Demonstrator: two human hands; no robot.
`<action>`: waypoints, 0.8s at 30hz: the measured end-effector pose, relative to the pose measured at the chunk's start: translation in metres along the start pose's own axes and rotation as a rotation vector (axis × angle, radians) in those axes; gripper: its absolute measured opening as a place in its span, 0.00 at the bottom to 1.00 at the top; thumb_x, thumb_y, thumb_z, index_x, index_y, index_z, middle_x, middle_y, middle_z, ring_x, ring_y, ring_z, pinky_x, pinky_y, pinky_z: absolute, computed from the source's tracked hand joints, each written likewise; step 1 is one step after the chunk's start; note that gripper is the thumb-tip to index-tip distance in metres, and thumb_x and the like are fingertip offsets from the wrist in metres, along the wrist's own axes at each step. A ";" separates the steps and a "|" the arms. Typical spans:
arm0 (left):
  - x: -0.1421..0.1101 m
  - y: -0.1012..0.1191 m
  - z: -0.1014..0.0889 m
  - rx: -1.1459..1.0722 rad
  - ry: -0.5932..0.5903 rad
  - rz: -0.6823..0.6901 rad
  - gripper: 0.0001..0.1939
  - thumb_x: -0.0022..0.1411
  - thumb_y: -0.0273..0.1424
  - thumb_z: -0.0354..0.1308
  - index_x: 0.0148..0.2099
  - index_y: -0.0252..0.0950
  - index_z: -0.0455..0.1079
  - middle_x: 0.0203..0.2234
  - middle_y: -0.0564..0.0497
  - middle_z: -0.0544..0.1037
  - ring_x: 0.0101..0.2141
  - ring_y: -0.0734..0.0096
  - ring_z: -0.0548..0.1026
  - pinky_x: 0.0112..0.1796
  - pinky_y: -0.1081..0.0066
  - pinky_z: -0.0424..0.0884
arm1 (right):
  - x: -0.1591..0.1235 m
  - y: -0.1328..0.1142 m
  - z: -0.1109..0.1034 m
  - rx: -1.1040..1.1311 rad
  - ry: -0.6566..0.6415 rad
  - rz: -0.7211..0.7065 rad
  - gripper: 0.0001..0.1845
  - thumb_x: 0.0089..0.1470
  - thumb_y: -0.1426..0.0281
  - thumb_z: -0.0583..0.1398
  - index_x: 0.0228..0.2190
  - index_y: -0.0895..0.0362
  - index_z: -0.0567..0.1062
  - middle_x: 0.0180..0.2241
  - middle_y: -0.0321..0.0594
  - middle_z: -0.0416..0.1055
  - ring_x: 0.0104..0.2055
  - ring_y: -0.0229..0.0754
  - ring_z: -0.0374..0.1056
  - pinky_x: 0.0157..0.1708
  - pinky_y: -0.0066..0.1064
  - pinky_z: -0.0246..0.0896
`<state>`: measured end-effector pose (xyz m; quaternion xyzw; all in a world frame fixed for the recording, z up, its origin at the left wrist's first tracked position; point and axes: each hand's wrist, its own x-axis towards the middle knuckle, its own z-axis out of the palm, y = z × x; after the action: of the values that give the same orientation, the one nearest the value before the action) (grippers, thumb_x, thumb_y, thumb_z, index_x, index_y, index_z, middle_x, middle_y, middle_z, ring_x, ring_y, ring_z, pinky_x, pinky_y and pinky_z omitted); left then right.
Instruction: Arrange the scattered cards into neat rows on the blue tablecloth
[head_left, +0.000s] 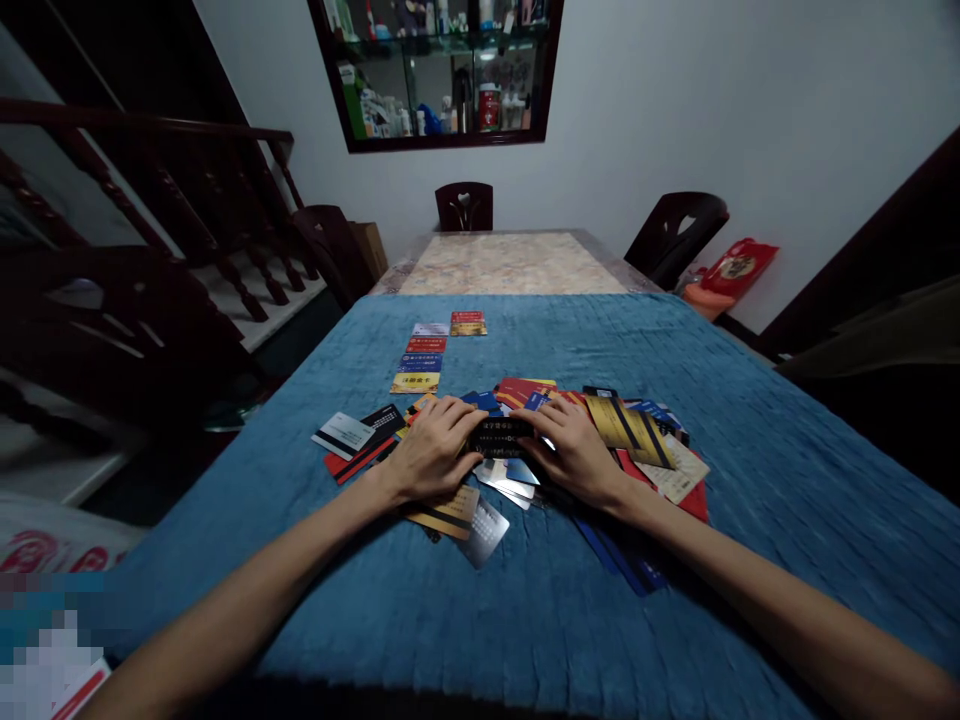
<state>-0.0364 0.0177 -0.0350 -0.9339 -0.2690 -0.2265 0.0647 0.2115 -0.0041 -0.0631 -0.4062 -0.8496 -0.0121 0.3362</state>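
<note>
Between my two hands is a black card with pale printing, held by its short ends above a spread pile of plastic cards. My left hand grips its left end with the thumb below and the fingers above. At the other end, my right hand pinches it the same way. Around my hands lie a silver card, a gold card, a grey metallic card and a large gold card with a dark stripe. Blue cards stick out under my right forearm.
Beyond the pile, a column of cards ends in a yellow card, with a red and gold card to its right. A blue cloth covers the near table. Dark chairs stand around it.
</note>
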 end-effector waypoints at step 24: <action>0.002 0.001 -0.003 -0.049 -0.071 -0.013 0.26 0.61 0.32 0.57 0.60 0.30 0.61 0.49 0.35 0.71 0.47 0.51 0.68 0.46 0.51 0.68 | 0.002 -0.002 -0.018 -0.121 -0.153 -0.046 0.39 0.57 0.68 0.60 0.67 0.51 0.55 0.46 0.51 0.68 0.48 0.57 0.59 0.47 0.52 0.62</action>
<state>-0.0352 0.0169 -0.0316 -0.9408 -0.2718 -0.2002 0.0304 0.2188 -0.0092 -0.0472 -0.4059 -0.8796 -0.0399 0.2449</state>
